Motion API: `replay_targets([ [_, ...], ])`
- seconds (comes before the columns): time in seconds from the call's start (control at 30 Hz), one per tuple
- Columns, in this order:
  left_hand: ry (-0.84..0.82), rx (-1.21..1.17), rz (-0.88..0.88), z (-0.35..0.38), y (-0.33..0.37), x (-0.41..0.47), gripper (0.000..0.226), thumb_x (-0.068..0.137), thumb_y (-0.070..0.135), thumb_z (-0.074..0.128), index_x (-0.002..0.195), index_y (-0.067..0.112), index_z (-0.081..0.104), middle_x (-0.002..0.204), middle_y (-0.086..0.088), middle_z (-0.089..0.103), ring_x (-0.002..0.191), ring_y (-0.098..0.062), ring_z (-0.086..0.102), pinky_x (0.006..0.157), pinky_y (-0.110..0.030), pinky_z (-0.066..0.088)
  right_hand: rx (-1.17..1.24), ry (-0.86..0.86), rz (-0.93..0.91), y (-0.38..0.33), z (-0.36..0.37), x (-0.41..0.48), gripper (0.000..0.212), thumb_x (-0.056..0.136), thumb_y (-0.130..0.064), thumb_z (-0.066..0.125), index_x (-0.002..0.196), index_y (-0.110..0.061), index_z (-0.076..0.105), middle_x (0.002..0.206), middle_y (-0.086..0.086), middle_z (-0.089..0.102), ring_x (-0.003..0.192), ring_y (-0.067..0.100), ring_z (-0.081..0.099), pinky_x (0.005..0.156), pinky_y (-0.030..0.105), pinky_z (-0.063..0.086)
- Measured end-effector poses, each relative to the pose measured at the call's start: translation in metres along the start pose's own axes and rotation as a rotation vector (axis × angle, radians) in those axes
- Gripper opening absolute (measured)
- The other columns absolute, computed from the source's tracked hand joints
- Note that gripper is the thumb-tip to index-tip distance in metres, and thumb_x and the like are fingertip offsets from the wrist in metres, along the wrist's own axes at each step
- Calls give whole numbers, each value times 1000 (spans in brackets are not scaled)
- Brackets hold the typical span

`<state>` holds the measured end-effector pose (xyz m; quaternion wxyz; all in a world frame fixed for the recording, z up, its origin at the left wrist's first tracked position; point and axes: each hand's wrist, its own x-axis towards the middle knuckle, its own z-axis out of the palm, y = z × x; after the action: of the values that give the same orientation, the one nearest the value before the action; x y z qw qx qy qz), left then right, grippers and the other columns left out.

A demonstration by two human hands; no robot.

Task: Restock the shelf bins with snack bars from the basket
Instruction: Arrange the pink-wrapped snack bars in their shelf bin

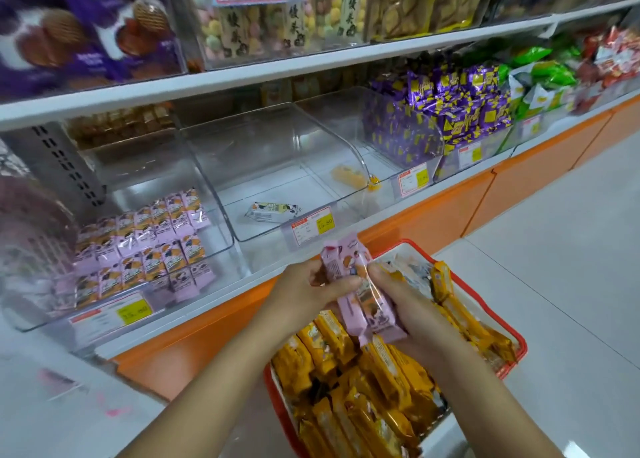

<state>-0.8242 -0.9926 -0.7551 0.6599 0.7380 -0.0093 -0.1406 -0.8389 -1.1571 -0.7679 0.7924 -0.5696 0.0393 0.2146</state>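
Shop aisle with a pale tiled floor [571, 236]; shelving stood on an orange base [433, 222].

Lower shelf, a row of clear bins:
- Left bin [218, 243] – shelved pink bars [145, 246] stood in neat rows, filling its front part, with a price tag [133, 310] on the front.
- Middle bin [242, 167] – one pale bar [272, 212] lay flat near the front wall.
- Third bin [346, 128] – one yellow bar [348, 175] lay on its floor.
- Further right – a heap of purple packets [450, 111], then green packets [547, 70].

Red basket [516, 341] sat below the shelf edge, packed with yellow-wrapped bars [381, 371] lying mostly lengthwise.

Hands – both bare forearms rose from the bottom edge and met above the basket, just in front of the shelf lip and below the middle bin.
- Left hand [308, 284]: fingers curled round the upper part of a bundle of held pink bars [360, 298], knuckles toward the shelf.
- Right hand [405, 305]: gripped the lower part of the same bundle, thumb laid across the wrappers, fingers wrapped underneath.

Bundle was tilted, top end toward the shelf, clear of both the basket's contents and the bins. The number of bars in it could not be told.
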Motion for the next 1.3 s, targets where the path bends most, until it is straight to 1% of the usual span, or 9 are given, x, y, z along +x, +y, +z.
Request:
replay_targets([
  [0.1,92,2,18,-12,-1,-13,11,77,12,76,84,19,72,75,7,74,71,-5,69,68,-22,56,-46,75,-40,8,26,-5,47,89,-46,57,107,-5,71,109,21,69,105,39,64,98,54,46],
  [0.23,126,-139,-48,-26,0,-32,12,79,6,73,91,8,70,78,-2,73,69,-12,70,61,-24,56,-240,183,-163,10,56,-15,27,77,-45,64,76,-22,79,78,0,75,74,24,71,65,46,57],
  [0.33,145,-235,-79,-39,0,-42,14,83,2,68,96,6,68,80,-5,72,64,-12,68,59,-21,55,-285,144,-254,11,71,-21,21,77,-34,67,91,-20,74,76,-10,74,69,4,69,56,18,52],
  [0.43,127,-588,-230,-60,4,-50,9,80,0,58,81,7,63,65,-5,61,48,-12,58,46,-21,47,-250,245,-270,13,76,-18,38,71,-48,63,97,-20,68,70,-13,69,68,1,63,65,22,45],
  [0.6,59,-979,-304,-95,-1,-70,27,73,21,56,86,1,69,83,-12,65,71,-24,61,81,-39,46,-148,234,-230,11,89,-13,18,82,-39,62,75,-28,75,73,-5,69,73,22,63,57,33,48],
  [0.87,254,-1000,-295,-123,-8,-89,43,93,44,43,105,8,63,78,-10,68,73,-21,63,72,-36,50,-134,56,-166,25,145,8,17,91,-31,58,94,-24,74,98,2,74,87,22,69,77,39,50],
  [0.97,219,-1017,-270,-134,-7,-97,42,99,30,37,115,0,62,104,-19,69,92,-29,68,78,-39,54,-81,-106,-63,23,164,12,33,77,-30,67,107,-18,70,105,3,73,98,18,70,93,40,50],
  [1.03,270,-984,-246,-140,-9,-100,33,98,23,43,110,0,63,91,-16,70,77,-26,68,65,-33,58,-89,-129,-65,25,171,15,40,73,-19,71,113,-15,68,108,6,72,102,24,69,97,48,49],
  [1.3,351,-715,-130,-165,-11,-102,18,89,20,57,94,5,66,90,-15,69,75,-24,65,63,-34,56,-396,-47,-322,26,204,17,39,84,-13,70,123,-19,63,103,3,72,72,26,72,56,41,59],
])
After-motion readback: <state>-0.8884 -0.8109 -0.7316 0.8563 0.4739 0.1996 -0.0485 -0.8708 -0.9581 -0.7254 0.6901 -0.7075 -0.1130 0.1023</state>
